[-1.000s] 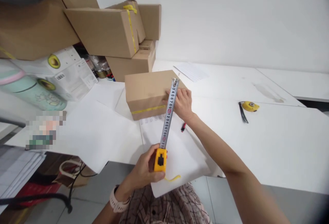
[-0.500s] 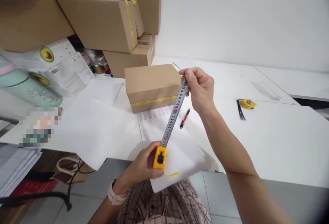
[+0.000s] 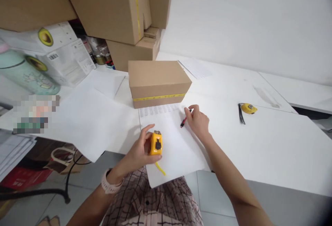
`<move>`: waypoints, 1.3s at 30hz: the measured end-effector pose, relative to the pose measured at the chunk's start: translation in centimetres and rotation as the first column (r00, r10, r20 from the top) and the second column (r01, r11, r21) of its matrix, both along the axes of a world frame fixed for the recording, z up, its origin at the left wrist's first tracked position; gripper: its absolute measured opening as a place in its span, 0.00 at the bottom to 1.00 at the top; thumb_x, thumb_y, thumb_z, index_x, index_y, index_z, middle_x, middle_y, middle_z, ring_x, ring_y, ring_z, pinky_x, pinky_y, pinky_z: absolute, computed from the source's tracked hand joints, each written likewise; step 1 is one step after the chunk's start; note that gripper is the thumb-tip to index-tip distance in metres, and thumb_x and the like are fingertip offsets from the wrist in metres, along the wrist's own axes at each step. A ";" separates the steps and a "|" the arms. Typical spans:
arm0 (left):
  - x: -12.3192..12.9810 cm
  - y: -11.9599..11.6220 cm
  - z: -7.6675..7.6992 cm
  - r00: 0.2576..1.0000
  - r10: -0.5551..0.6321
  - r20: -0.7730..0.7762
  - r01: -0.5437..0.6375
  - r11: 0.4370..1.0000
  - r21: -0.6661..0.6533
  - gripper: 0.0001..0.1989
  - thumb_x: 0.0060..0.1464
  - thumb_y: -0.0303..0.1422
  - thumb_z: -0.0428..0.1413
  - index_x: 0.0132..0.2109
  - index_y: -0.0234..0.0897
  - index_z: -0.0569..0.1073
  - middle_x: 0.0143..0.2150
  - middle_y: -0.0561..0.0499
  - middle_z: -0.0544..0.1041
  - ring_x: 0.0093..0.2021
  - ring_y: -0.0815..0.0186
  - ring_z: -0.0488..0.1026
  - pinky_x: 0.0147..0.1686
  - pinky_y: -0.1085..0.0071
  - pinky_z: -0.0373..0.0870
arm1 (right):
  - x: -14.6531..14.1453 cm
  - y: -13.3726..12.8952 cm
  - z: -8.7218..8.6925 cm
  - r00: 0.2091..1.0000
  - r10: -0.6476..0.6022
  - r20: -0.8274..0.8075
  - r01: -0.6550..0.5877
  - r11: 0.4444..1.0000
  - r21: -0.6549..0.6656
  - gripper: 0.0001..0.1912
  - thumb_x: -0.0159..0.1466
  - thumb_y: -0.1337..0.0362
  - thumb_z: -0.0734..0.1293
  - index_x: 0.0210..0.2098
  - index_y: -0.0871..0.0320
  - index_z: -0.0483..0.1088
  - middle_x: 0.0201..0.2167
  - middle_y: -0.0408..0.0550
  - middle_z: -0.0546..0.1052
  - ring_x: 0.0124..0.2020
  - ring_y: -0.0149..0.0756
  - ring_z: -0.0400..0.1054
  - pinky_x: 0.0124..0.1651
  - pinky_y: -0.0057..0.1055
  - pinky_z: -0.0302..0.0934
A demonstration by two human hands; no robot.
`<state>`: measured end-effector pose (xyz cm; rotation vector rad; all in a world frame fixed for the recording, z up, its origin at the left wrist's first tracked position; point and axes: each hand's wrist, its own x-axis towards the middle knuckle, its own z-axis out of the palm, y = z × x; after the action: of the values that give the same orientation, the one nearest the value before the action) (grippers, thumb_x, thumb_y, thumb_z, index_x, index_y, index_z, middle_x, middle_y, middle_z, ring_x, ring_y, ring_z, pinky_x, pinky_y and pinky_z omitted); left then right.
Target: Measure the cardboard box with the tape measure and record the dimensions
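Observation:
My left hand (image 3: pixel 141 150) grips a yellow tape measure (image 3: pixel 156 143) with a black button. Its blade is wound in, with only the metal end showing, and a yellow strap hangs below. My right hand (image 3: pixel 198 122) has thumb and fingers closed around the upper end of a red and black pen (image 3: pixel 184 120). The pen lies at the right side of a white paper sheet (image 3: pixel 171 150) with rows of print along its top. Just behind the sheet sits a closed cardboard box (image 3: pixel 158 77) with a yellow printed band along its front.
A second yellow tape measure (image 3: pixel 249 108) with a black strap lies on the white table (image 3: pixel 280 143) at right. Stacked cardboard boxes (image 3: pixel 111 11), a mint bottle (image 3: pixel 31 72) and white avocado-print boxes (image 3: pixel 67 60) crowd the left. Loose papers (image 3: pixel 85 115) overhang the front edge.
The tape blade, stretched between both hands before, has gone back into its case. My right hand let go of the blade end and moved down to the pen.

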<state>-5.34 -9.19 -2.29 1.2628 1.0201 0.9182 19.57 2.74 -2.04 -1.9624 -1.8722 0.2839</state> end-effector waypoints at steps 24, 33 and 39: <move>9.5 9.5 -1.4 0.369 0.056 -0.928 0.656 0.691 0.303 0.42 0.64 0.47 0.51 0.71 0.16 0.50 0.75 0.25 0.44 0.76 0.44 0.35 0.73 0.50 0.34 | 6.3 3.7 -0.3 0.501 0.159 -0.850 -0.064 0.987 0.147 0.17 0.54 0.53 0.78 0.35 0.53 0.70 0.22 0.38 0.74 0.25 0.31 0.68 0.33 0.31 0.64; 7.4 9.6 -2.7 0.423 -0.099 -0.901 0.743 0.608 0.282 0.46 0.64 0.56 0.47 0.73 0.24 0.46 0.77 0.32 0.40 0.77 0.52 0.32 0.73 0.52 0.28 | 2.3 2.8 -2.6 0.378 0.086 -0.922 -0.302 0.953 -0.035 0.29 0.64 0.35 0.63 0.42 0.55 0.74 0.29 0.46 0.78 0.33 0.38 0.73 0.41 0.36 0.65; 7.9 9.4 -3.1 0.416 -0.051 -0.908 0.753 0.579 0.312 0.46 0.66 0.56 0.44 0.73 0.20 0.46 0.76 0.30 0.43 0.77 0.48 0.33 0.73 0.51 0.27 | 0.7 2.4 -3.8 0.486 0.033 -0.873 -0.077 0.997 -0.006 0.20 0.60 0.45 0.72 0.28 0.55 0.69 0.22 0.38 0.68 0.24 0.29 0.60 0.30 0.30 0.58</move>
<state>2.57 0.18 -5.34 2.6955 0.9176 0.1371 20.27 5.13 -5.81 -1.3032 -1.1984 1.1263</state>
